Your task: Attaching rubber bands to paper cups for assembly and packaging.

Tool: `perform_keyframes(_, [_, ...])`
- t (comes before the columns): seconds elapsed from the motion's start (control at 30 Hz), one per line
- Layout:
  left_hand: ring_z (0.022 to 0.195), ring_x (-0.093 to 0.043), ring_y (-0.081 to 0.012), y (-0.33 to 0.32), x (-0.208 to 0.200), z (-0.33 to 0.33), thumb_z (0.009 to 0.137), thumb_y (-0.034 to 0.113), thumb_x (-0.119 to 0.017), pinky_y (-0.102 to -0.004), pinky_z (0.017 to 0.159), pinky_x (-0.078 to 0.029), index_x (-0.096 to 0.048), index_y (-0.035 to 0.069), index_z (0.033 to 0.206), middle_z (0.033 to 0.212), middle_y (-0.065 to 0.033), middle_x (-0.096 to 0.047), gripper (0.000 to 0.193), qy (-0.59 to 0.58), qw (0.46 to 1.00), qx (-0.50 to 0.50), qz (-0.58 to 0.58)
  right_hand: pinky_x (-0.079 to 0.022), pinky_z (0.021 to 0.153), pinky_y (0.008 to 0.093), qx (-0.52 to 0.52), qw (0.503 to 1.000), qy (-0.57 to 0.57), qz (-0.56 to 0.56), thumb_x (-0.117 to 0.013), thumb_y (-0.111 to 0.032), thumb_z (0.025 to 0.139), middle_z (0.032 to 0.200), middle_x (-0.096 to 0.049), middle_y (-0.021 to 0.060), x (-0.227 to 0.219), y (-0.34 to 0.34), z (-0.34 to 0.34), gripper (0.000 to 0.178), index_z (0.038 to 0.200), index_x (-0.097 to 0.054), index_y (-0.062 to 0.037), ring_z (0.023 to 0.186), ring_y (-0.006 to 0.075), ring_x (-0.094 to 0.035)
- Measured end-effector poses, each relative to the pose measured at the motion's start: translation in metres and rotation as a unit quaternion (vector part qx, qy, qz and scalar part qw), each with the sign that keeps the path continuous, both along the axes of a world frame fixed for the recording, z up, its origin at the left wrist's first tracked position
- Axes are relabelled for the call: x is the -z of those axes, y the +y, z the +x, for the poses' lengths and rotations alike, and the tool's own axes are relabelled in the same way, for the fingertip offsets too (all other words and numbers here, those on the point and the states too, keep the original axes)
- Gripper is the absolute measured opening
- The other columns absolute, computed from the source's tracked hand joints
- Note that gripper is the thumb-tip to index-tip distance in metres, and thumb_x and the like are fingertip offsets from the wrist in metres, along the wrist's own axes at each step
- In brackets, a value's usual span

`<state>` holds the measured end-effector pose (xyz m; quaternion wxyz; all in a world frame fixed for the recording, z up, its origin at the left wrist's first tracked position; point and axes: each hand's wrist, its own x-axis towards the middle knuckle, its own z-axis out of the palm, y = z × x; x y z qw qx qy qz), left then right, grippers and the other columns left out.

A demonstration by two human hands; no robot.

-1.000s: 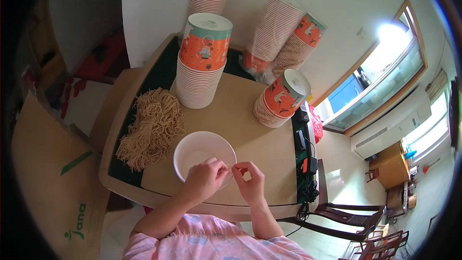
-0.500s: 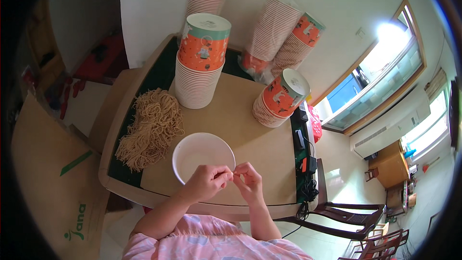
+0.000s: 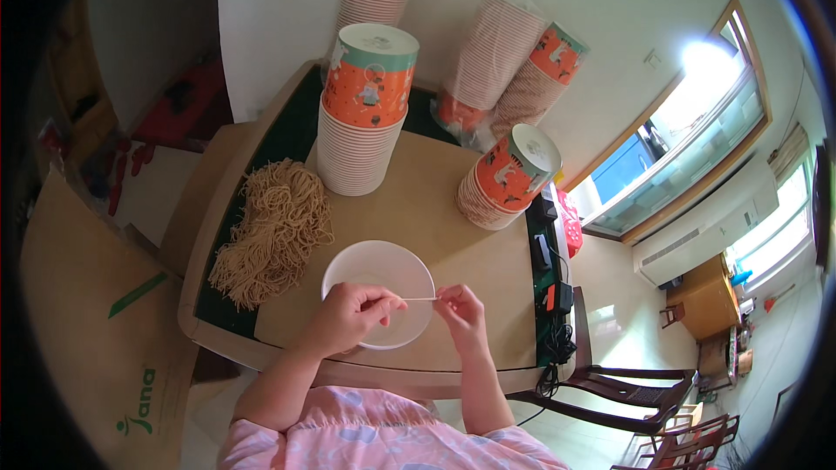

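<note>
The thin pale strip [image 3: 421, 298], light and probably flimsy, I held pinched at its ends between left hand [image 3: 353, 318] and right hand [image 3: 461, 313] over the white bowl [image 3: 376, 268].

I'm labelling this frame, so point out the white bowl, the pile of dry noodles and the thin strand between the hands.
white bowl [image 3: 374, 263]: head view, bare inner wall at the far side.
pile of dry noodles [image 3: 277, 224]: head view, middle of the heap.
thin strand [image 3: 421, 298]: head view, midway between the fingertips.

Daylight pours in from the window [image 3: 697, 130] at upper right, blown out to glare; the wall beside it glows, edges away from it bend and darken to black
</note>
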<state>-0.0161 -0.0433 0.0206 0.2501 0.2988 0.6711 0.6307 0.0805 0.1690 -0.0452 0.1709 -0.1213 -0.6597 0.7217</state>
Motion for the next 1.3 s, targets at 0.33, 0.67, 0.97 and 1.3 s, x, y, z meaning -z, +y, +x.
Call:
perform_keyframes(0.33, [0.062,-0.054,-0.0049,-0.013,0.001,-0.012,0.096,0.006,-0.052,-0.0207,0.061,-0.048,-0.065,0.003,0.116,0.076,-0.0025,-0.064,0.025,-0.199,0.975,0.01,0.099,-0.047,0.063,0.0241,-0.047,0.952,-0.07,0.293,-0.068,-0.007,0.085,0.074,-0.065,0.0027,-0.02,0.052,-0.123,0.007,0.09,-0.066,-0.0023,0.068,0.0084,-0.058])
perform_keyframes(0.67, [0.086,-0.067,-0.0158,-0.006,0.019,-0.011,0.097,0.009,-0.051,-0.027,0.078,-0.055,-0.063,-0.003,0.115,0.1,-0.0121,-0.068,0.025,-0.304,0.928,0.022,0.213,-0.051,0.072,0.0261,0.025,0.913,0.105,0.393,-0.063,0.001,0.085,0.084,-0.067,0.0069,-0.063,0.012,-0.11,0.011,0.096,-0.064,0.0016,0.079,0.0142,-0.064])
perform_keyframes(0.97, [0.091,-0.065,-0.0147,0.017,0.004,0.013,0.099,0.009,-0.049,-0.0258,0.077,-0.055,-0.064,-0.002,0.115,0.101,-0.01,-0.067,0.024,-0.21,0.936,0.062,0.275,-0.047,0.058,0.0232,-0.12,0.99,-0.056,0.042,-0.061,0.002,0.086,0.082,-0.066,0.0078,-0.05,-0.07,0.025,0.049,0.132,-0.046,-0.0028,0.069,0.0118,-0.06])
perform_keyframes(1.3, [0.089,-0.065,-0.0135,0.036,0.003,0.049,0.095,0.003,-0.055,-0.025,0.076,-0.054,-0.065,0.003,0.116,0.101,-0.008,-0.067,0.023,-0.065,0.967,0.102,0.225,-0.052,0.068,0.0257,0.001,0.999,0.039,-0.009,-0.051,-0.001,0.096,0.086,-0.069,0.009,-0.035,-0.034,0.06,0.019,0.111,-0.062,0.0032,0.073,0.0135,-0.064])
